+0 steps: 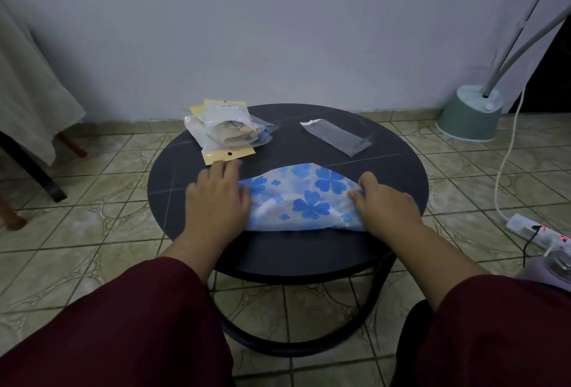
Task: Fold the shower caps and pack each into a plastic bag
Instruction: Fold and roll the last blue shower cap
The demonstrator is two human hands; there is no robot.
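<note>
**Head view: shower cap flattened on round dark surface**

Head view, looking down on a round dark surface (pixel 173 201). Blue-flowered shower cap (pixel 304 198) folded to a half-moon, lying flat toward the near edge, straight side nearest. Left hand (pixel 217 201) laid flat on the cap's left end, fingers straight and spread, pressing down. Right hand (pixel 383 201) at the cap's right end, fingers curled and pinching the bunched fabric there. Stack of packed plastic bags (pixel 227 130) with yellow header cards at the far left edge, just beyond the left fingertips. Single empty clear plastic bag (pixel 338 136) lying flat toward the far right edge, well apart from the cap. Dark red sleeves (pixel 129 325) in the foreground
</note>
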